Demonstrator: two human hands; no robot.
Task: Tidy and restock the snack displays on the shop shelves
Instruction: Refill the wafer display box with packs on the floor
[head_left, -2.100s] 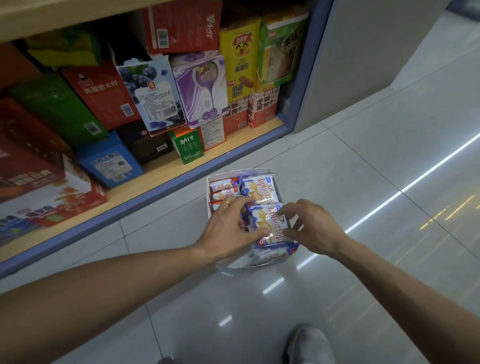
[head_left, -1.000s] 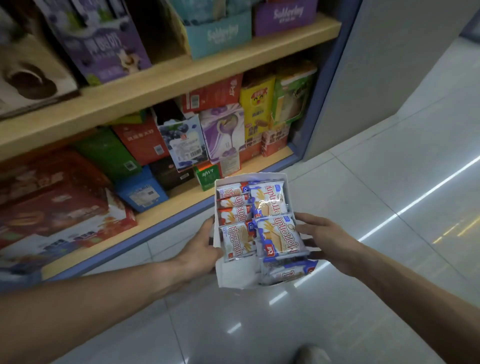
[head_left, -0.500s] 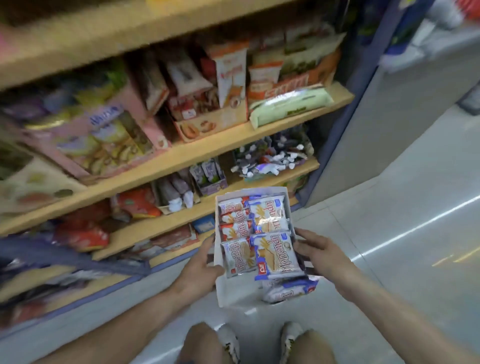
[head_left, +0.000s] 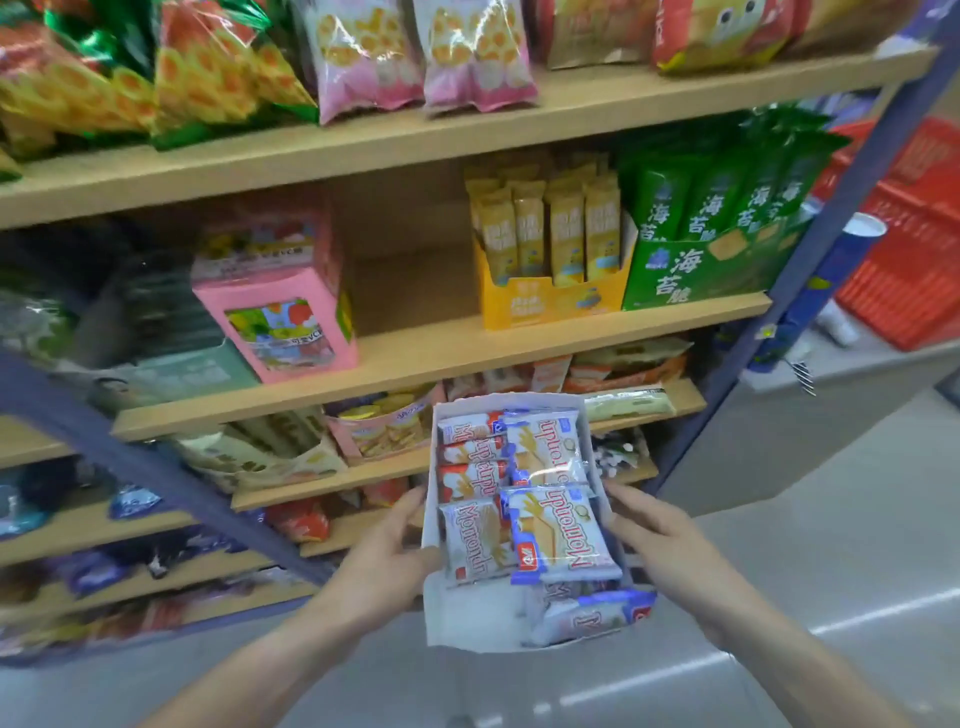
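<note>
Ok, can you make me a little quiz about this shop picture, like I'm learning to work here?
1. True or false: both the left hand and the right hand hold the white display box of wafer packs.
2. Which colour is the box right beside the yellow box of stick packs, on its right? A) green B) black C) white
3. Fill in: the bare gap on the middle shelf lies between the yellow box and the ____ box.

Key: 1 true; 2 A, the green seaweed box; 3 pink.
</note>
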